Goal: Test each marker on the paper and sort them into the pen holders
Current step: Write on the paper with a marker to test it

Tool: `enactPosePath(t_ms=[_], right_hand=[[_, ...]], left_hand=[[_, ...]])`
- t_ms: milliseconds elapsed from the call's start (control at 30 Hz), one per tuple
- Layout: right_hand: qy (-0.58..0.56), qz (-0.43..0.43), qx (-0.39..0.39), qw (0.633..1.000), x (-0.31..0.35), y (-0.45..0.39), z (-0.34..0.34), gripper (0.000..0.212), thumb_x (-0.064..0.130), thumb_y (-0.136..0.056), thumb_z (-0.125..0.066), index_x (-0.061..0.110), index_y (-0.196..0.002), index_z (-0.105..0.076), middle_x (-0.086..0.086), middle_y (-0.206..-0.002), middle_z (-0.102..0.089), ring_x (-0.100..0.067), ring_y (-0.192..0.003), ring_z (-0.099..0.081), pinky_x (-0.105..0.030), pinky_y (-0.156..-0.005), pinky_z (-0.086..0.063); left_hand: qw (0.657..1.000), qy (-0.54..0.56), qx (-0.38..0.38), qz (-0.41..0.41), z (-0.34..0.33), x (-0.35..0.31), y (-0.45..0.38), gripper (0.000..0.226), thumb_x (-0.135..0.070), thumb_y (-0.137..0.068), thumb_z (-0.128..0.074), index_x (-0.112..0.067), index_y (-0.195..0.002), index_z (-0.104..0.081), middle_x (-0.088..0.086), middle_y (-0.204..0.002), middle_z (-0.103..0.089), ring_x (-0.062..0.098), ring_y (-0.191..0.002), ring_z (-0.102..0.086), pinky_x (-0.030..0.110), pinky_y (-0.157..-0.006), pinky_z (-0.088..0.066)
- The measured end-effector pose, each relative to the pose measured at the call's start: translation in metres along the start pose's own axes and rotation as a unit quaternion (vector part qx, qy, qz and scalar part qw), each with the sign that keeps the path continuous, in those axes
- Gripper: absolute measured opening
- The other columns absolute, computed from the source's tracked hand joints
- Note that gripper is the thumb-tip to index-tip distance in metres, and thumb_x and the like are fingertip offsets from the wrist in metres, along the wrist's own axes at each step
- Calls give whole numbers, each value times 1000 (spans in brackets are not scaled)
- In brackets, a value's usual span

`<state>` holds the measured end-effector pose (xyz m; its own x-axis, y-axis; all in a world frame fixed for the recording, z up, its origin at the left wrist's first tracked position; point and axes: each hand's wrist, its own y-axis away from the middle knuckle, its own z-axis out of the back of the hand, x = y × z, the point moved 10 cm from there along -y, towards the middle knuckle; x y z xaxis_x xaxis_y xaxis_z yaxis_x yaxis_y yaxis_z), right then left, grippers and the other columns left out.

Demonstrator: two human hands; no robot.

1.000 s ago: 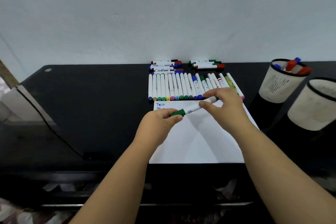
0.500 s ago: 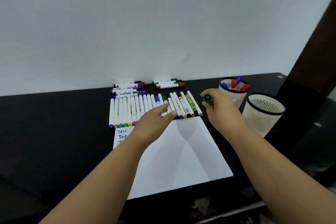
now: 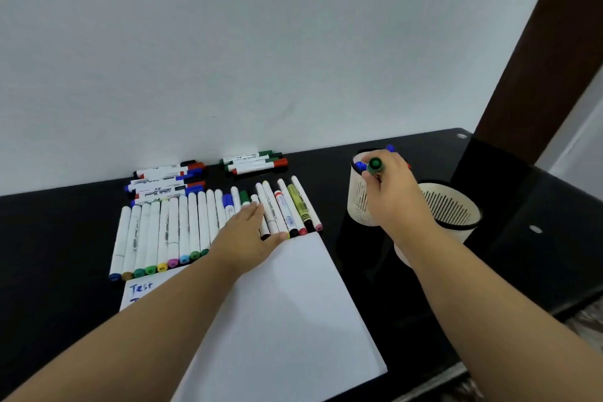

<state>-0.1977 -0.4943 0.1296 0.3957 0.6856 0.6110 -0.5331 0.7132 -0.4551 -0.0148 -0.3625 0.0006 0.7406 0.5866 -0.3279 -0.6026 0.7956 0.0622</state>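
right hand (image 3: 393, 192) curls around a green-capped marker (image 3: 375, 165), holding it upright over the mouth of the near pen holder (image 3: 360, 206); only the cap end shows, the barrel being buried in the fist, so whether its tip is already inside the holder cannot be told. left hand (image 3: 249, 240) lies flat with fingers straight and together, resting across the marker row, gripping nothing.

black table (image 3: 65, 228) spreads beneath both hands, its near edge cut off at the bottom of the view. white paper (image 3: 277, 320) lies behind the left hand toward the person, partly covered by the left forearm; blue writing (image 3: 141, 287) reading "test" shows left of that arm, and a second line under it is hidden.

second pen holder (image 3: 453, 209) stands just right of the right hand, its lower part hidden by the wrist. the near holder, under the right hand, carries blue caps (image 3: 360, 165) at its rim; other contents are screened by the fingers.

row of markers (image 3: 169, 235) fans out from under the left hand, several of its middle pieces covered by the fingers. beyond the left fingertips, against the wall, sit two stacks of whiteboard markers (image 3: 166, 178), labels too blurred to read.
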Motion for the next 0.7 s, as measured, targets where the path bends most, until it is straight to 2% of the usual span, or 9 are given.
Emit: enactPosePath(t_ms=[133, 267, 367, 433, 533, 600, 700], right_hand=[[94, -22, 20, 995, -3, -16, -7, 24, 21, -99, -44, 9, -119, -52, -8, -116, -53, -20, -105, -45, -27, -79, -33], [149, -66, 55, 985, -10, -29, -19, 32, 34, -99, -42, 8, -116, -52, -9, -114, -53, -27, -107, -51, -37, -84, -43], [165, -95, 72, 979, -17, -34, -24, 36, 36, -99, -42, 10, -120, -55, -10, -123, -48, -27, -109, -51, -37, -85, -45], [167, -96, 69, 979, -16, -35, -23, 35, 34, -98, -42, 9, -119, -55, -10, -122, -48, -27, -105, -53, -34, -78, -44], [154, -94, 58, 982, -12, -37, -18, 29, 28, -98, -44, 9, -120, -48, -8, -112, -54, -24, -94, -53, -31, -69, -37], [157, -98, 70, 980, -12, -38, -18, 27, 26, -99, -42, 9, -121, -42, -9, -100, -57, -23, -84, -52, -31, -64, -38], [179, -114, 93, 973, -14, -40, -19, 30, 32, -101, -36, 8, -118, -43, -8, -88, -53, -26, -81, -54, -33, -63, -41]], left_hand=[[997, -73, -13, -12, -4, 2, -4, 82, -63, -91, -30, -15, -151, -3, 0, -158, 2, 16, -145, 1, 32, -116, -3], [996, -82, -25, -13, -4, 2, -3, 81, -63, -91, -30, -15, -151, -3, -1, -158, 1, 15, -145, 0, 31, -116, -3], [996, -85, -36, -15, -4, 2, -4, 80, -63, -91, -28, -16, -151, -4, -2, -158, 0, 14, -145, 0, 31, -116, -2], [995, -89, -40, -17, -5, 2, -5, 80, -64, -91, -27, -16, -151, -5, -2, -158, -1, 14, -145, 0, 31, -116, -3], [995, -91, -41, -19, -5, 3, -5, 81, -65, -90, -26, -16, -151, -5, -2, -158, -1, 14, -145, 0, 31, -116, -2], [995, -92, -42, -22, -5, 3, -5, 81, -65, -90, -26, -16, -151, -5, -1, -158, -1, 14, -145, 0, 30, -117, -2], [994, -94, -45, -24, -5, 2, -5, 80, -65, -91, -26, -16, -151, -5, -1, -158, -1, 14, -145, 0, 30, -116, -2]])
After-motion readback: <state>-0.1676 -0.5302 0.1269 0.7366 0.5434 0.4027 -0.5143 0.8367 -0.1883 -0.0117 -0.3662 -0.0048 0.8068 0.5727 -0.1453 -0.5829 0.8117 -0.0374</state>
